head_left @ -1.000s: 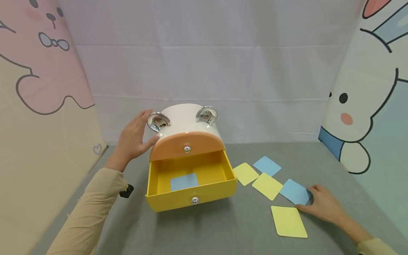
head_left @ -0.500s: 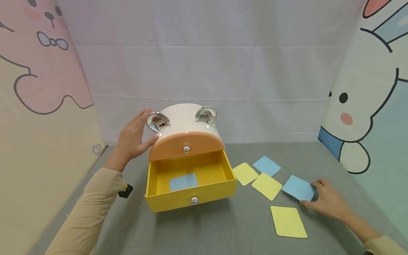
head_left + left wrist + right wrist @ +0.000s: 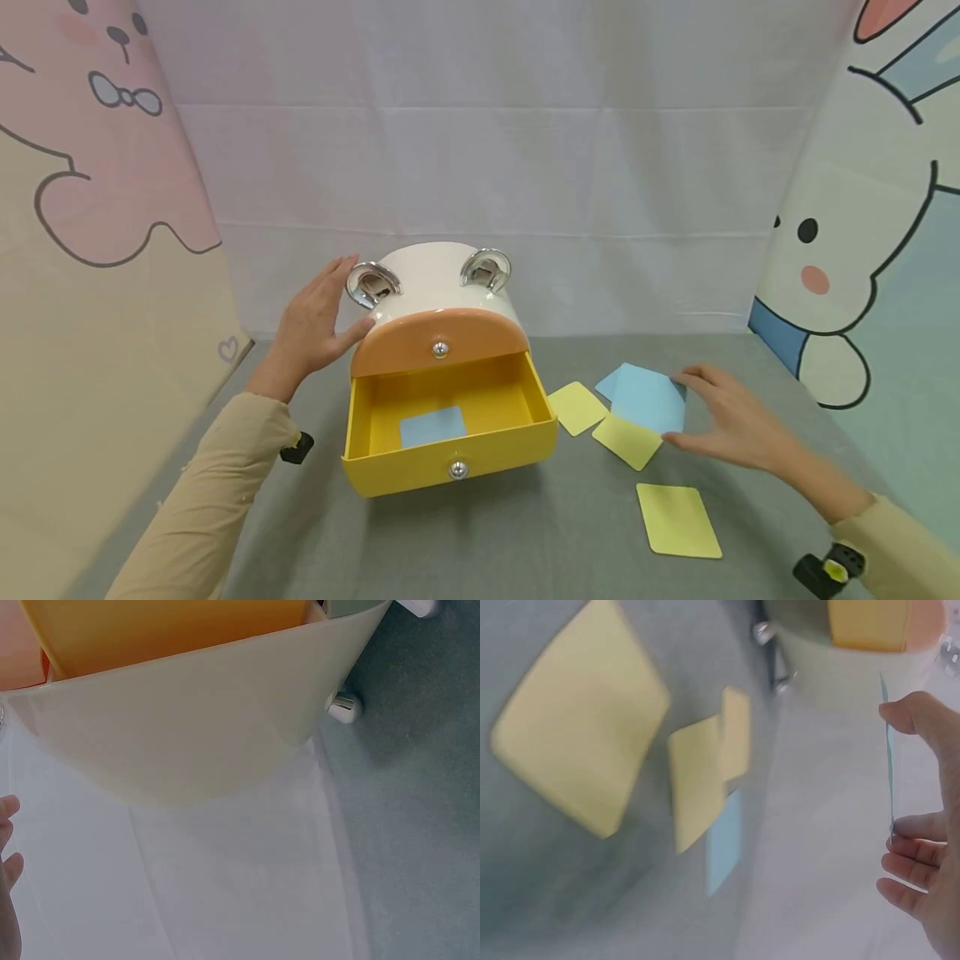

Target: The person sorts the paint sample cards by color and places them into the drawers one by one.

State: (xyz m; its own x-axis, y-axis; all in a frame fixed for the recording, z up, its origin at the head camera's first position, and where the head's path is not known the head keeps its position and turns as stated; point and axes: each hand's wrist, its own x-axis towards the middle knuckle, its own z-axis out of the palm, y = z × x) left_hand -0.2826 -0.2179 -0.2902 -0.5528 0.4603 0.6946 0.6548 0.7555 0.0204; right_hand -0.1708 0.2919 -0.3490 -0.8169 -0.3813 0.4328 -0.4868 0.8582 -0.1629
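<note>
My right hand [image 3: 738,421] pinches a blue card [image 3: 651,400] by its edges between thumb and fingers, raised over the other cards. The right wrist view shows that blue card [image 3: 890,765] edge-on, clear of the table. With straight fingers and thumb spread, my left hand [image 3: 311,325] rests at the left side of a small white cabinet [image 3: 431,275] with silver ears. The cabinet's yellow drawer [image 3: 405,477] is pulled out, and one blue card [image 3: 432,427] lies in it. Above it the orange drawer [image 3: 405,354] is closed.
Right of the cabinet lie two yellow cards, one nearer the drawer [image 3: 576,408] and another yellow card [image 3: 626,442] partly under the held one. A blue card [image 3: 609,383] is mostly covered there. Closer to me lies a yellow card [image 3: 678,521] on the grey table [image 3: 585,542].
My right hand has picked the blue card up from the table and carried it up and to the left, over the other cards. The left hand has stayed at the cabinet.
</note>
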